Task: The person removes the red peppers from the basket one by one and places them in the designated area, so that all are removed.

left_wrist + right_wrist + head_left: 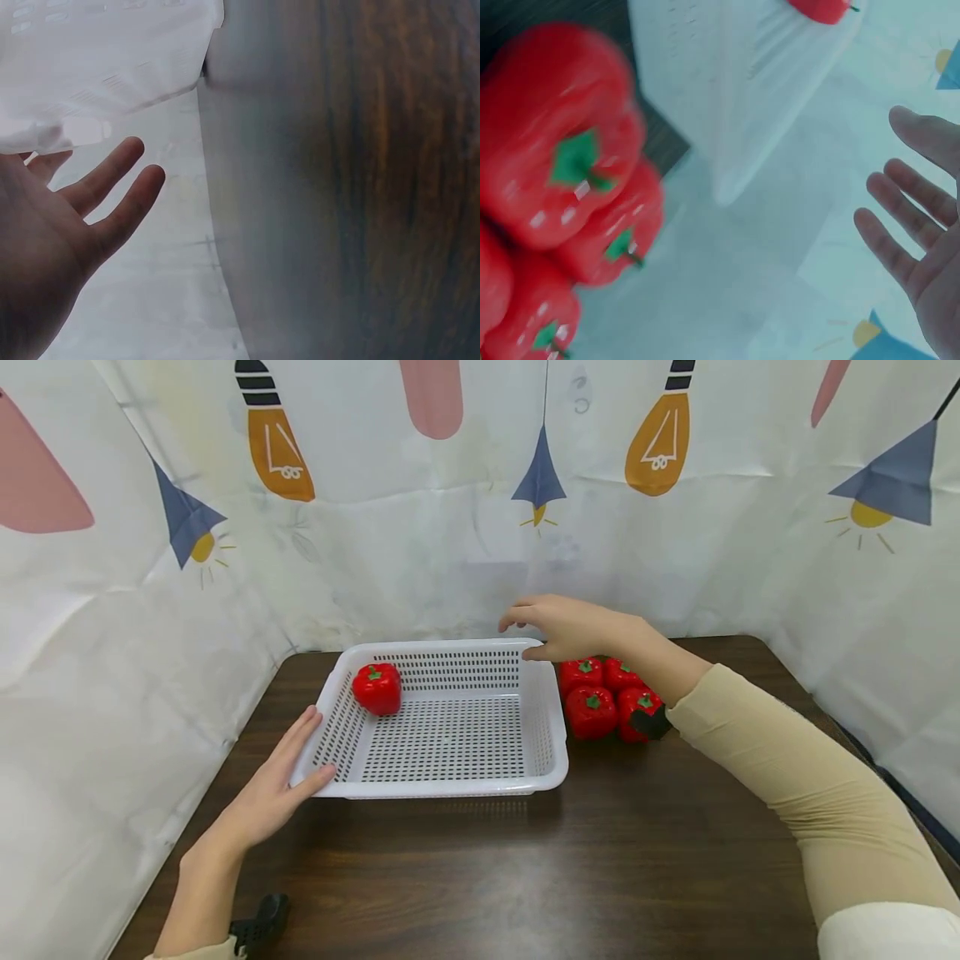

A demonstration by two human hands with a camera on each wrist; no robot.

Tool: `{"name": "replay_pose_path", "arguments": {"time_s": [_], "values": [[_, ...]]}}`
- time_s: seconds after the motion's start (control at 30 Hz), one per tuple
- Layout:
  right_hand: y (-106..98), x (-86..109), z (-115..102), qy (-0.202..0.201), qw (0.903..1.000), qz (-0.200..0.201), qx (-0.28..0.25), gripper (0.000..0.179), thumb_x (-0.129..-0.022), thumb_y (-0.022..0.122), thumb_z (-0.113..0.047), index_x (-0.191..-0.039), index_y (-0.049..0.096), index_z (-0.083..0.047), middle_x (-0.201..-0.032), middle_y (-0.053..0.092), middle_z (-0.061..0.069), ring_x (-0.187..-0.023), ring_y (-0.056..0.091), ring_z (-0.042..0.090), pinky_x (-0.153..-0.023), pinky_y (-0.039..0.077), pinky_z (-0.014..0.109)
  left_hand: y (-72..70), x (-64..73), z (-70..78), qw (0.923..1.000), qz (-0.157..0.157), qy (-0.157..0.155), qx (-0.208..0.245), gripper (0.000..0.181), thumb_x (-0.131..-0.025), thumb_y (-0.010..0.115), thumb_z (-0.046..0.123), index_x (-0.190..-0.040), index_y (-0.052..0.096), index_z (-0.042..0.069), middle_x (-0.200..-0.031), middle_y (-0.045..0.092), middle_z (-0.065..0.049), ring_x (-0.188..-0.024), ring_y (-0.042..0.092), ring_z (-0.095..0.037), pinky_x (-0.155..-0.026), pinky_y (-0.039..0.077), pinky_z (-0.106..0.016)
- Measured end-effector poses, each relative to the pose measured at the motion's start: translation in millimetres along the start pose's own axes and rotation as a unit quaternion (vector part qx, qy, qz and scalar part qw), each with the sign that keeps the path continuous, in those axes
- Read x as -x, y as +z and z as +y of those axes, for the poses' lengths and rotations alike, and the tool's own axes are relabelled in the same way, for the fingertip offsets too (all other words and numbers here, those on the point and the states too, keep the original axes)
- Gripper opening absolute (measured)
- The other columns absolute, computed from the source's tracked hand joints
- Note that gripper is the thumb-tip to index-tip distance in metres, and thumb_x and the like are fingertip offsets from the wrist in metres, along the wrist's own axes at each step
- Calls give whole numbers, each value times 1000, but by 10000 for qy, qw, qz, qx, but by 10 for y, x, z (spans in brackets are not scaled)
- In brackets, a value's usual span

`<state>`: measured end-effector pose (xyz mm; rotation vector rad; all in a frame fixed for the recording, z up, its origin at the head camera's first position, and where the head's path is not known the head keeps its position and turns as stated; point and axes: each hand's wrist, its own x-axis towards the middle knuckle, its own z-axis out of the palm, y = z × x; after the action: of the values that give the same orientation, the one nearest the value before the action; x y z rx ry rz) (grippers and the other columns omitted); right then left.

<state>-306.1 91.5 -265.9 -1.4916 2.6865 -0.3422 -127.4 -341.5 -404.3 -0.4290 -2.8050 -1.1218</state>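
Observation:
A white plastic basket [450, 789] with slotted walls stands on the table, one red bell pepper [377, 688] in its back left corner. My left hand [262, 793] rests at the basket's left rim, fingers spread and straight. In the left wrist view, the left hand [67, 217] is beside the basket's wall [142, 52]. My right hand [558, 625] hovers over the back right corner of the basket, holding nothing. Several red bell peppers [592, 712] with green stems sit right of the basket, partly under the right forearm. In the right wrist view, the right hand [922, 217] has its fingers extended.
The dark wooden table [480, 877] extends in front of the basket. A white curtain [420, 568] printed with lamps and bulbs hangs close behind the table and along both sides. Black straps with dark devices [258, 922] are on the wrists.

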Motion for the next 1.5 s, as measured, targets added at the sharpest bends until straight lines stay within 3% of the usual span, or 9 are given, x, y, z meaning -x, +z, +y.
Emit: {"name": "replay_pose_path", "arguments": {"time_s": [0.07, 0.27, 0.37, 0.67, 0.8, 0.93, 1.23, 1.4, 1.5], "values": [[2, -109, -34, -72, 10000, -9, -8, 42, -92, 78, -16, -132, 64, -13, -129, 61, 3, -120, 58, 23, -102, 47, 40, -7, 3, 1, 10000, 11, -18, -42, 86, -97, 69, 25, -166, 18, 18, -172, 7, -7, -145, 28, -47, -107, 32, -67], [16, -432, -145, -212, 9997, -150, -3, 42, -94, 75, -16, -134, 63, -13, -131, 60, 2, -118, 57, 21, -101, 46, 37, -20, 24, -7, 9999, 65, 32, -115, 83, -98, 69, 26, -166, 20, 17, -171, 9, -7, -145, 30, -45, -103, 26, -13], [22, -596, -206, -302, 9991, -297, 27, 43, -95, 74, -16, -136, 62, -13, -133, 58, 2, -118, 57, 19, -102, 45, 35, -28, 31, -9, 9999, 88, 68, -80, 84, -98, 69, 25, -166, 20, 17, -171, 8, -7, -145, 28, -46, -99, 22, -7], [199, -1011, -432, -449, 9964, -698, -179, 48, -96, 72, -17, -142, 57, -12, -142, 54, 2, -125, 55, 22, -104, 44, 36, -44, 31, 9, 9999, 107, 30, -93, 83, -98, 69, 26, -166, 21, 17, -171, 9, -7, -146, 28, -45, -101, 22, -9], [343, -1151, -529, -409, 9956, -819, -202, 52, -96, 73, -18, -145, 54, -14, -147, 51, 5, -131, 51, 23, -106, 42, 34, -44, -1, 23, 10000, 83, 12, -37, 84, -98, 69, 26, -166, 20, 18, -171, 9, -6, -146, 28, -45, -113, 33, -41], [512, -1268, -604, -348, 9951, -894, -222, 57, -95, 74, -19, -147, 52, -16, -151, 46, 4, -138, 43, 21, -109, 40, 32, -30, -16, 29, 9999, 54, 5, 96, 85, -97, 69, 26, -166, 19, 19, -172, 8, -7, -147, 25, -47, -103, 30, -74], [792, -1426, -679, -351, 9948, -840, -452, 67, -93, 76, -16, -153, 45, -13, -160, 34, 8, -145, 34, 24, -114, 35, 36, 15, 41, 27, 9999, 7, -57, 131, 84, -99, 67, 25, -166, 18, 18, -172, 7, -8, -145, 28, -48, -103, 31, -73], [878, -1494, -670, -355, 9952, -816, -417, 71, -94, 75, -18, -156, 42, -11, -163, 31, 8, -148, 30, 23, -116, 31, 33, 12, 39, 34, 10000, 25, -46, 7, 83, -100, 67, 25, -166, 18, 19, -171, 8, -7, -144, 31, -45, -109, 34, -55], [917, -1533, -676, -367, 9947, -853, -437, 73, -93, 75, -16, -157, 39, -11, -163, 32, 7, -148, 30, 21, -114, 34, 32, 11, 32, 39, 10000, 33, -36, -7, 83, -100, 67, 25, -166, 18, 19, -171, 8, -7, -144, 32, -45, -108, 35, -57]]}}
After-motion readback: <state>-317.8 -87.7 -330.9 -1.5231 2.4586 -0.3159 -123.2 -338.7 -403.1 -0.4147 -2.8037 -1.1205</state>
